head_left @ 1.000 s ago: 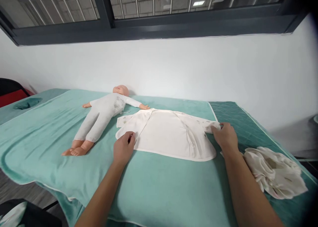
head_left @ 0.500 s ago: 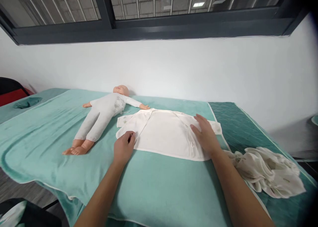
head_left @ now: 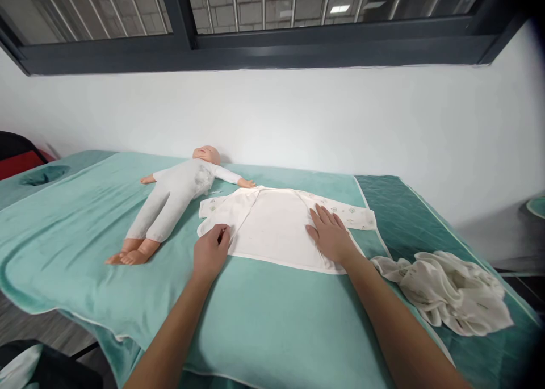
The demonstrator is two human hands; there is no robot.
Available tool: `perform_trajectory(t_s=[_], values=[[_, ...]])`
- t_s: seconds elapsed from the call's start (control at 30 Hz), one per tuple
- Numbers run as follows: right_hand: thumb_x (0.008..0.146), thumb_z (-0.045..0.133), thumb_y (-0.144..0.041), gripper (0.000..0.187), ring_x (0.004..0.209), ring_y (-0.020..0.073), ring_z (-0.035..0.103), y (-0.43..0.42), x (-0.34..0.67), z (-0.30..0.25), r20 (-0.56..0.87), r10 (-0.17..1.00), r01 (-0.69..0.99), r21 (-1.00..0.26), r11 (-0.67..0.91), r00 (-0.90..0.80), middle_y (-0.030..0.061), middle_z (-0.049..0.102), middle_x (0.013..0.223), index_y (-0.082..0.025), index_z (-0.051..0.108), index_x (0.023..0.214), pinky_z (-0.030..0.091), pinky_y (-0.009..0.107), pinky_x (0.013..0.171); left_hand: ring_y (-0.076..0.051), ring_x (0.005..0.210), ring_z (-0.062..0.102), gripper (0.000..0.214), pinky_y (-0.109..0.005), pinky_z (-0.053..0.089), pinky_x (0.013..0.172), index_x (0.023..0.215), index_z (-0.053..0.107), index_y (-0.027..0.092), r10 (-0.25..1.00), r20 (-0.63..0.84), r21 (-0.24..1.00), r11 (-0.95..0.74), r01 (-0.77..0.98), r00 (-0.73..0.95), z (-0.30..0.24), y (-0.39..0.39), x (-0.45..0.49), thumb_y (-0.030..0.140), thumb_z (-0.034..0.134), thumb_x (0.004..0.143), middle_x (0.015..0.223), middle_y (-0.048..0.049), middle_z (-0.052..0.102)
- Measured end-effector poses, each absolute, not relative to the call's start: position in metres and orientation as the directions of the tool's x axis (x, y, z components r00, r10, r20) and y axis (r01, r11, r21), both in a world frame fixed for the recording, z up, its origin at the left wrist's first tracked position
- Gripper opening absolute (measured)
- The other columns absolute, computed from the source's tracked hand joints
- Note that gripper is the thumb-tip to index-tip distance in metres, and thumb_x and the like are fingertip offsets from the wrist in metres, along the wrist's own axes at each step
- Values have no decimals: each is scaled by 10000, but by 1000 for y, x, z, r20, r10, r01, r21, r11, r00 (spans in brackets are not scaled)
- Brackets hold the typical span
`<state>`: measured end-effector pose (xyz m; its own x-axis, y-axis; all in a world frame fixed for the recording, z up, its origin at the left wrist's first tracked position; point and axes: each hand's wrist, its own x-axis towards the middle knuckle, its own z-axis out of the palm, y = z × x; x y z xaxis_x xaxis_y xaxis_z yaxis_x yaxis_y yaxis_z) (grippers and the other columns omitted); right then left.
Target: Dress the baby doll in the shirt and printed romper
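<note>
A white baby shirt (head_left: 272, 224) lies spread open, inside up, with both sleeves stretched out; small prints show on the right sleeve. My left hand (head_left: 212, 251) is closed at the shirt's left front edge, thumb and fingers pinching the cloth there. Flat on the right front panel rests my right hand (head_left: 331, 234), its fingers apart and pointing up and left. Beside the shirt on the left, a baby doll (head_left: 172, 193) in a white suit lies on its back, one hand touching near the shirt's collar.
A crumpled heap of white cloth (head_left: 453, 292) lies to the right of my right forearm. Light green bedding (head_left: 281, 321) covers the bed, with a darker quilted cover (head_left: 383, 199) at the right. A white wall (head_left: 272, 116) and a dark window frame (head_left: 319, 48) rise behind.
My right hand has moved left across the shirt's right panel and now lies flatter, leaving the right sleeve uncovered. My left hand stays at the left edge.
</note>
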<state>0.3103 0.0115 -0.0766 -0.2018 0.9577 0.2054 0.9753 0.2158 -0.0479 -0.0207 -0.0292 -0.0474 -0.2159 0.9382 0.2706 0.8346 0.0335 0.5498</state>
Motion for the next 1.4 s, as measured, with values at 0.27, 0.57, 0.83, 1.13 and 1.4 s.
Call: perform_trajectory(t_s=[0.27,0.57,0.83,1.13,1.4], values=[[1008,227,-313,550,1501,225,184,10,305,-72,313,897,936,-66,347,-311,80,203,1626,-125,341,1513,201,430,1211,-189,773,617,315,-267,351,640,1019,652,222,937,307,461,6,887,-167,-48,-32,-20,392,398,939,823,-25,703],[992,302,-492,639,1487,253,223,28,304,-69,164,962,947,-204,248,-217,107,245,1612,-115,340,1507,224,467,1198,-195,816,645,297,-267,371,669,1040,655,213,919,382,419,-79,905,-97,-51,-37,-20,341,402,953,874,-51,719],[993,285,-526,640,1490,278,210,-29,286,-76,208,976,977,-185,109,-69,99,249,1612,-148,335,1507,257,505,1180,-189,806,636,300,-293,421,721,1010,668,183,879,471,516,-212,830,-68,-56,-45,-26,313,403,956,872,-71,713],[977,376,-442,551,1482,300,233,-91,221,-67,489,858,942,-185,280,-159,103,304,1590,-246,338,1490,256,569,1173,-164,793,637,256,-277,485,716,921,681,212,893,420,764,-252,594,-161,-23,-78,-59,359,472,938,893,-29,718],[969,387,-448,514,1408,267,356,67,77,-15,400,878,672,-578,463,-261,98,419,1510,-228,403,1434,322,466,1154,-208,1029,626,304,-322,497,890,1100,648,250,795,376,751,39,659,-476,21,-33,-202,421,558,865,1191,-25,657]])
